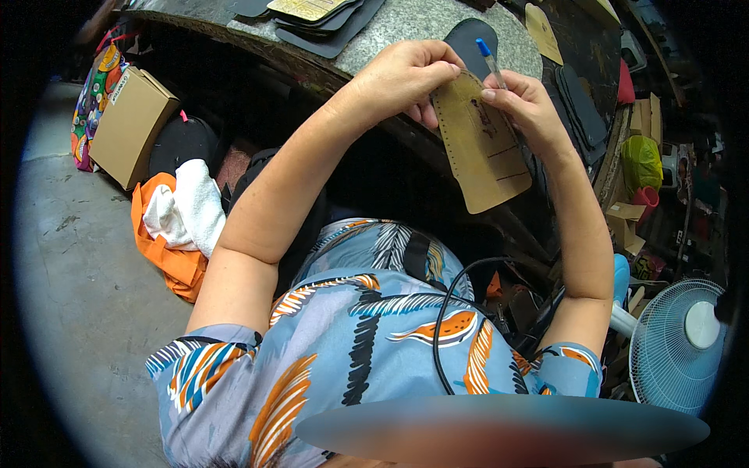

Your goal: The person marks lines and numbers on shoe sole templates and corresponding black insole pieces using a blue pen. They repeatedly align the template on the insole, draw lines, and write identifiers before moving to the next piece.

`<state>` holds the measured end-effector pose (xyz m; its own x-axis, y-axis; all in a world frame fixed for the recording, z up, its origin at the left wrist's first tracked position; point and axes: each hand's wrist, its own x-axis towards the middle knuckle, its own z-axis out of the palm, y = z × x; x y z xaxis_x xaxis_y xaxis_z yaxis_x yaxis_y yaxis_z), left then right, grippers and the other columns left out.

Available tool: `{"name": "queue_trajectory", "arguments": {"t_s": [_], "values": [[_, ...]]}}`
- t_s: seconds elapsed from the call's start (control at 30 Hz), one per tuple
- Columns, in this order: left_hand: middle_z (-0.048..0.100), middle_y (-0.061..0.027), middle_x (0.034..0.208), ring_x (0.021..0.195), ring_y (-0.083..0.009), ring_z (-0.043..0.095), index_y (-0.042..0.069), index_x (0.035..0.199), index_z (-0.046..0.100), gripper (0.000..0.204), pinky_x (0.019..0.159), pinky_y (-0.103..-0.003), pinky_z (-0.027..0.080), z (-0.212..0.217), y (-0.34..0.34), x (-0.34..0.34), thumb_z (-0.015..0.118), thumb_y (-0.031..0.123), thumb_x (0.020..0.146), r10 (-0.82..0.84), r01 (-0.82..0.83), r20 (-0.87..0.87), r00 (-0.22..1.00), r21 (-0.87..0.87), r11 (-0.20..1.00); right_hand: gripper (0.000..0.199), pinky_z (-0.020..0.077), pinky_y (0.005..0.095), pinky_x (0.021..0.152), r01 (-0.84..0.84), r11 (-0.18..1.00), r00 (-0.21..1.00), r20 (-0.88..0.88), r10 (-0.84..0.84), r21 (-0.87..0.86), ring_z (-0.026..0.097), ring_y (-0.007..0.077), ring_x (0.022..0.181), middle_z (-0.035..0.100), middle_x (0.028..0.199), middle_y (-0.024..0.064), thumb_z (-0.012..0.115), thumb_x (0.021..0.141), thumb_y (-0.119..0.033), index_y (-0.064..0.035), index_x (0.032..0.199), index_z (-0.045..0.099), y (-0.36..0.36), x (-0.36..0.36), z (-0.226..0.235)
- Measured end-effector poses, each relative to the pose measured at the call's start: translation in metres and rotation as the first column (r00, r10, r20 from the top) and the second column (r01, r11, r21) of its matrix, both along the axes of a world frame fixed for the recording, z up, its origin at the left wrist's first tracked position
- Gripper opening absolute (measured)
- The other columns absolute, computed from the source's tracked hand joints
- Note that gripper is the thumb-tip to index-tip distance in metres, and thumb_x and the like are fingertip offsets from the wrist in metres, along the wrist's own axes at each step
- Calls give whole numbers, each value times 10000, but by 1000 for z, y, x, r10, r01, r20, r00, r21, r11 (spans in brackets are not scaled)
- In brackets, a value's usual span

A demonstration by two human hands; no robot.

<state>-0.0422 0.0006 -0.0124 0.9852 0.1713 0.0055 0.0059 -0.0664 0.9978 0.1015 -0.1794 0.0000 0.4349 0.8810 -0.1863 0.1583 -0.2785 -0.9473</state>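
Note:
Above the edge of the work table I hold up a tan, sole-shaped pattern piece (pixel 477 156), tilted, with small holes along its left edge and dark marks on its face. My left hand (pixel 409 74) pinches its upper end between thumb and fingers. On the other side my right hand (pixel 524 105) grips the right edge, thumb on the face. A clear pen with a blue cap (pixel 490 61) sticks up from that same hand. Just behind, a black sole-shaped piece (pixel 466 37) lies on the speckled stone slab (pixel 417 27). Fingers behind the pattern piece are partly hidden.
Black flat pieces (pixel 331 35) are stacked on the left of the slab; more black pieces (pixel 579 105) lie at right. A tan piece (pixel 544 33) rests beyond. A fan (pixel 677 343) stands low right; a cardboard box (pixel 133 129) and orange cloth (pixel 168 261) are at left.

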Motion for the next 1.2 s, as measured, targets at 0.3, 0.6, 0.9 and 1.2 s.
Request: {"name": "queue_trajectory", "arguments": {"t_s": [0.3,0.6,0.9,1.2], "values": [[661,-64,772,528,-91,650,-3,1046,575,233,453,-154,490,0,2,-1,501,205,969,33,-34,-23,999,-8,999,157,386,177,634,-7,999,998,64,10,-44,488,4,694,588,761,-65,664,884,-209,-53,897,656,-4,4,8],[671,-89,841,589,-116,672,-1,1108,586,280,484,-165,501,0,2,2,486,217,964,-71,72,-26,997,44,996,145,418,190,651,-11,987,1000,23,15,-163,517,5,713,607,776,-61,686,881,-201,-61,866,652,-15,7,10],[664,-79,807,567,-116,662,17,1070,597,240,475,-173,502,0,-1,2,499,202,952,-43,44,-22,999,69,997,168,407,189,648,-30,990,999,29,34,-137,498,9,704,583,769,-72,697,869,-226,-68,856,639,-15,7,10],[649,-71,784,569,-107,644,19,1037,595,247,479,-186,504,0,3,4,484,217,937,-61,62,-61,996,6,998,250,464,229,688,-42,987,999,-28,38,-158,581,54,693,647,766,-14,728,828,-299,-62,891,679,-23,12,20]]}}
